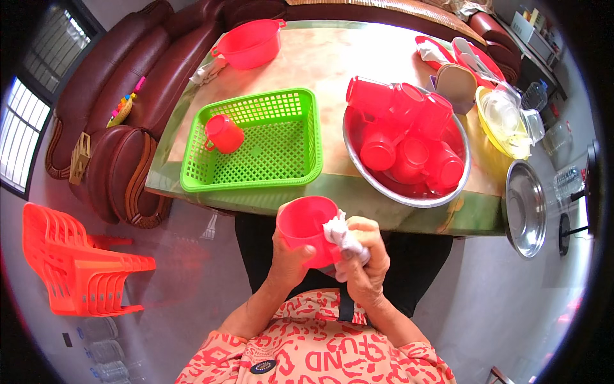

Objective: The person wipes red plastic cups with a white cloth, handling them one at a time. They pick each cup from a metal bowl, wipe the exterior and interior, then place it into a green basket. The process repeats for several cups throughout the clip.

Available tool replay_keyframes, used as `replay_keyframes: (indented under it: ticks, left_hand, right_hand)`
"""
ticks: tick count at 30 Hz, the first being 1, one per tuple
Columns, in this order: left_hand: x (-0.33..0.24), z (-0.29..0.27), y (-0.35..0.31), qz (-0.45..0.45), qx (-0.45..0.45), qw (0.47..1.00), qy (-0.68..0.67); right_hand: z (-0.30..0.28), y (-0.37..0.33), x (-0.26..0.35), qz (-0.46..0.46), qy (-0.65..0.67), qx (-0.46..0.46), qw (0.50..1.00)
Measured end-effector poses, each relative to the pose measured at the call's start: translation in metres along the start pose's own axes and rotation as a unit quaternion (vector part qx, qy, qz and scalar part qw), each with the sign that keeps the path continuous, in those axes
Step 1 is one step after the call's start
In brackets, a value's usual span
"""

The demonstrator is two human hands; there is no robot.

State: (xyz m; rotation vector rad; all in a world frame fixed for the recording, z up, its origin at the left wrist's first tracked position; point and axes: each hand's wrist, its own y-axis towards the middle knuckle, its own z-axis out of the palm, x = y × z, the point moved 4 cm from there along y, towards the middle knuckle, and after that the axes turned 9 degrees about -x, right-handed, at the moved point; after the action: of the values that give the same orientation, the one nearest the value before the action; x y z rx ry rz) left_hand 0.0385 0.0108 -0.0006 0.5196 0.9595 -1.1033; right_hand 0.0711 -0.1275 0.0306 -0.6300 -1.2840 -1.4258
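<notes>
Before the desk (332, 57), a cup (306, 225), likely light, stiff, is wall-clasped by the left grip (289, 259); cloth (344, 238) is pinched by the right grip (371, 262).

Red-patterned peach shirt (313, 345), black trousers (414, 269)

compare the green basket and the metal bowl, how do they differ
The green basket is rectangular; the metal bowl is round. The basket's walls are latticed; the bowl's visible side looks solid. The basket holds one red mug; the bowl holds a heap of mugs. Both stand on the table.
</notes>
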Motion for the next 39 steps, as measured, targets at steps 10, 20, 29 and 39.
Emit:
replay_keyframes:
  ticks: [10, 20, 29, 39]
  left_hand:
    - [-0.024, 0.016, 0.01, 0.163, 0.068, 0.959, 0.223]
    - [-0.039, 0.028, 0.011, 0.254, 0.192, 0.889, 0.33]
    - [-0.037, 0.012, 0.011, 0.102, 0.147, 0.964, 0.199]
    - [-0.007, -0.009, 0.012, 0.041, -0.061, 0.993, 0.097]
  right_hand:
    - [-0.01, 0.032, -0.008, 0.26, 0.215, -0.069, 0.939]
    - [-0.033, 0.032, -0.006, 0.292, 0.043, -0.022, 0.955]
    - [-0.018, 0.053, -0.001, 0.156, -0.217, 0.095, 0.959]
    - [-0.009, 0.021, -0.024, 0.341, -0.097, 0.001, 0.935]
